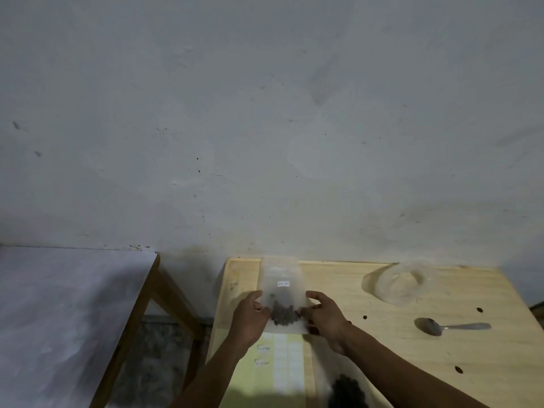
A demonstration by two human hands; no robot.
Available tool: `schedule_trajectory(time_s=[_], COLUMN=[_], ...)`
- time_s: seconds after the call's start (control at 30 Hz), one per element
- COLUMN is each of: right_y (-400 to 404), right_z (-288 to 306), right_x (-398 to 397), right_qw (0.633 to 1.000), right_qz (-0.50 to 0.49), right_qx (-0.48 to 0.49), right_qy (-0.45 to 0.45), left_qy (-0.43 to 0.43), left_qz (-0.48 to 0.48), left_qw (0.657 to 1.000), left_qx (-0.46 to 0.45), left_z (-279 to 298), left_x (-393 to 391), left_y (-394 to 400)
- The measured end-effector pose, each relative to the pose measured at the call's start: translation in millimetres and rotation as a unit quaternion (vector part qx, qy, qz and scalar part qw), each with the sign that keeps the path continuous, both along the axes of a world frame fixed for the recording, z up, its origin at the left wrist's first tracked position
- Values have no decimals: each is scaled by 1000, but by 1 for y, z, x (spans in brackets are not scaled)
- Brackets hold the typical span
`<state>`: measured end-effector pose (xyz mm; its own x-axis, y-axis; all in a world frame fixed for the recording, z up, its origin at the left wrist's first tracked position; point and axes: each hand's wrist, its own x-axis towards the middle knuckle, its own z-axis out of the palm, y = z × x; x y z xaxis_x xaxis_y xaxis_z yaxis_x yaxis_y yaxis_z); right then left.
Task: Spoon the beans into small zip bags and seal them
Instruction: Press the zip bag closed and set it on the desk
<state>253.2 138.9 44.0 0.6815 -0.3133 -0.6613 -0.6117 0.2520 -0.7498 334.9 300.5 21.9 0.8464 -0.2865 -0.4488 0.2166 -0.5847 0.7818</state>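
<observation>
One view only — head-worn, wide-angle. Looked forward and only slightly down; upper two-thirds of frame filled by a grey plastered wall point(265, 113), seen close and face-on. Wooden table point(397, 343) confined to lower right, far edge against the wall, near edge cut off by the frame bottom. Left hand point(250, 316) and right hand point(325, 316) entered from the bottom edge, meeting low and just right of centre, at near range. Second surface point(67, 313) at lower left — cropped by left edge. Strong barrel distortion toward the corners. No second view for overlap.
</observation>
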Motion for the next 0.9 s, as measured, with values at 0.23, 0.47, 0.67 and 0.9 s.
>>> schedule_trajectory(time_s=[0.23,0.47,0.67,0.9], right_y=[1,3,-21,-65], right_z=[-10,-6,-9,-11], right_x=[16,19,-4,-57], right_qw=[1000,998,996,983], right_qz=[4,43,31,-11], right_qx=[11,-17,-72,-186], right_qy=[-3,-47,-30,9], left_qy=[-13,-58,-117,-43], left_qz=[-8,-26,16,-30], left_qw=[1000,997,992,998], left_qx=[17,40,35,-29], left_z=[-2,-9,-18,-14], left_x=[17,17,11,-19], left_y=[-12,-14,-9,-12])
